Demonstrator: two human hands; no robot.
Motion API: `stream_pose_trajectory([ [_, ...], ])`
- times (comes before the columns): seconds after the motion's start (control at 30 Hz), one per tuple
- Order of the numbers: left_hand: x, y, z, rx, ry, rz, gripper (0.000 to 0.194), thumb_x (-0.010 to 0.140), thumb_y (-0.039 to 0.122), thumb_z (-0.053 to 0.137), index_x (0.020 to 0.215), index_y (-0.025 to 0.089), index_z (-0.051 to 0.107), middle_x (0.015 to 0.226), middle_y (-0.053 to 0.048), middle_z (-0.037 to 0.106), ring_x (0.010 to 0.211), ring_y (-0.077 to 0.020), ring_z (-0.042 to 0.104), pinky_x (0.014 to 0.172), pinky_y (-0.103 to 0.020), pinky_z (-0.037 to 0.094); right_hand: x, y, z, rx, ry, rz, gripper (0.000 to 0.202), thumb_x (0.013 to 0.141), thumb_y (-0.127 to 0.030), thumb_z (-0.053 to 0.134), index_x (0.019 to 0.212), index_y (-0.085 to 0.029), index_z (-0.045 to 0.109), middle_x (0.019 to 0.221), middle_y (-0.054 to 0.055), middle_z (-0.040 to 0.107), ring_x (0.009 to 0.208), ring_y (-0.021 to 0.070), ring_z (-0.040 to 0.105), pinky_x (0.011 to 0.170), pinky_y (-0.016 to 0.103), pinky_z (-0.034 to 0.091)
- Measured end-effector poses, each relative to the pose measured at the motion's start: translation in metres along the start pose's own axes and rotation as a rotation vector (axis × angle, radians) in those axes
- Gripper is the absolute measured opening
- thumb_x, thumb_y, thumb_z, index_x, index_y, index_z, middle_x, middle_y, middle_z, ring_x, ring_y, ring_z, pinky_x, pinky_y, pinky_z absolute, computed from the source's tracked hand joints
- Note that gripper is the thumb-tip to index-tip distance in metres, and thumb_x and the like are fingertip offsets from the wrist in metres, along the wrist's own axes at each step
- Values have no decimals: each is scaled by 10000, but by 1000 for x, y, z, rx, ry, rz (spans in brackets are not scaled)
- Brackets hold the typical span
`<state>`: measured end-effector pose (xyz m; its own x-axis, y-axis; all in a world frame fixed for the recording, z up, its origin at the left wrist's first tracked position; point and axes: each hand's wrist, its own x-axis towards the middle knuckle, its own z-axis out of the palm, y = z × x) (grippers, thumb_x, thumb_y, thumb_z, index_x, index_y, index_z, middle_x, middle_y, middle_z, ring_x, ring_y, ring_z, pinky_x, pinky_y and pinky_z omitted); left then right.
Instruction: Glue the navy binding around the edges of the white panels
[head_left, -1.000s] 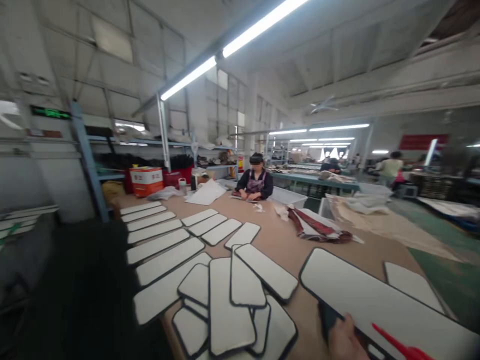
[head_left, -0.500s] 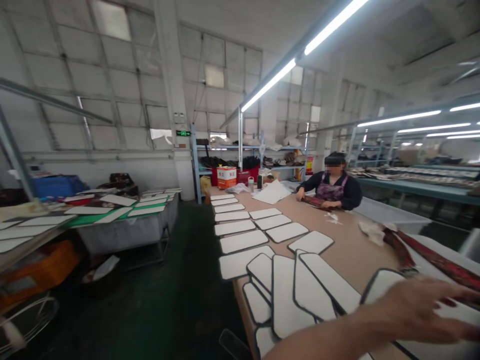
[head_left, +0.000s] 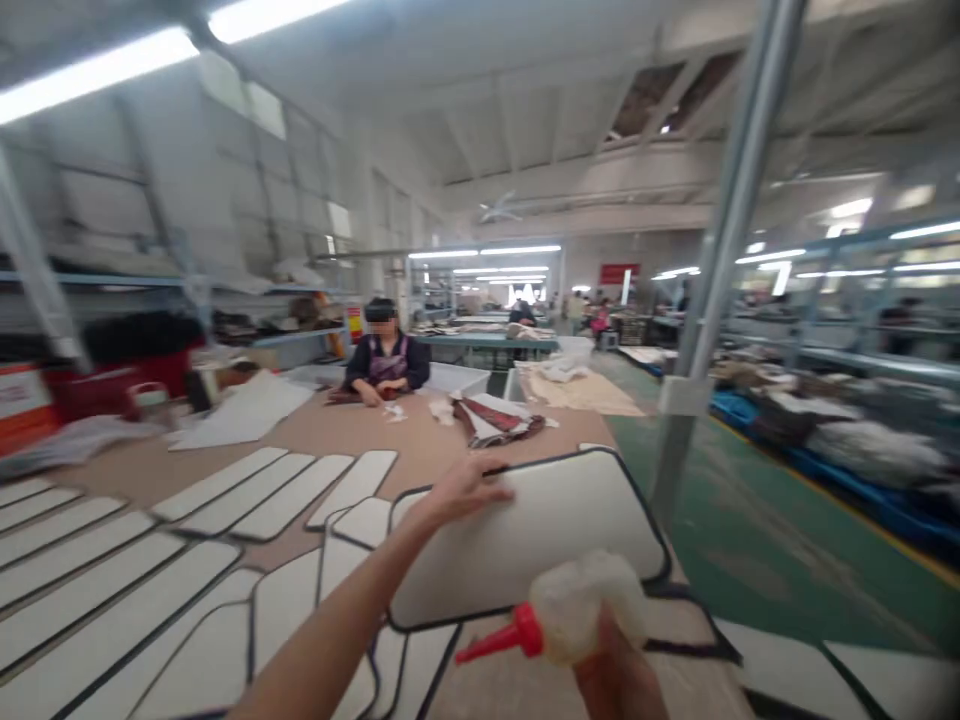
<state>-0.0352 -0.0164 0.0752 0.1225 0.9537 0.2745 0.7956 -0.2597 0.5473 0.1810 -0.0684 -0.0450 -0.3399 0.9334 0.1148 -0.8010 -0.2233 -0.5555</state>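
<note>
My left hand (head_left: 469, 490) grips the panel (head_left: 555, 510) by its far edge, tilted over the counter (head_left: 349, 430); my right hand (head_left: 615, 660) clasps the bottle (head_left: 589, 605), nozzle (head_left: 499, 638) leftward. Panel positioning, I'd judge; next move calls for steadiness.

At lower centre, the squeeze bottle (head_left: 574, 610) looks like cloudy, translucent plastic, its nozzle (head_left: 510, 638) opaque plastic. The panel (head_left: 559, 515) above has a smooth, matt face. The tabletop (head_left: 409, 438) looks matt; upper right, the post (head_left: 721, 230) is smooth, shiny metal; mid-frame, the bundle (head_left: 487, 418) is creased cloth.
</note>
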Motion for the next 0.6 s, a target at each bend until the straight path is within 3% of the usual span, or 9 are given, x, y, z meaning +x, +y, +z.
stream_pose_trajectory([
  [0.1,10,-12,7,-137,-69,21,569,711,440,639,1193,140,629,1232,-97,641,1162,-312,548,1011,-384,387,-7,-3,-14,111,169,-30,364,601,-376,846,891,-221,689,889,44,744,884,261,688,725,366,576],
  [0.23,11,-32,10,-237,-170,-5,616,704,478,631,1220,144,613,1193,-89,664,1127,-340,568,965,-409,428,-23,-24,-29,175,298,-146,310,625,-379,830,868,-234,704,876,29,755,846,222,706,740,320,579],
  [0.37,5,-49,15,-351,-356,-58,577,678,459,681,1200,219,631,1183,-29,674,1122,-310,577,961,-350,435,-32,-84,-25,102,328,-270,355,577,-365,857,882,-250,715,877,20,755,838,213,702,767,315,579],
  [0.47,0,-51,19,-405,-457,-77,569,669,459,693,1188,231,640,1162,-13,685,1117,-307,581,953,-332,440,-25,-132,-10,-26,335,-485,427,539,-332,875,927,-272,709,936,8,748,871,215,692,811,328,570],
  [0.6,-5,-44,17,-552,-591,-100,581,652,465,700,1176,219,648,1083,1,716,1011,-307,634,861,-326,497,-13,-166,6,-255,250,-618,505,538,-285,873,1008,-268,689,953,23,744,873,245,687,915,417,518],
])
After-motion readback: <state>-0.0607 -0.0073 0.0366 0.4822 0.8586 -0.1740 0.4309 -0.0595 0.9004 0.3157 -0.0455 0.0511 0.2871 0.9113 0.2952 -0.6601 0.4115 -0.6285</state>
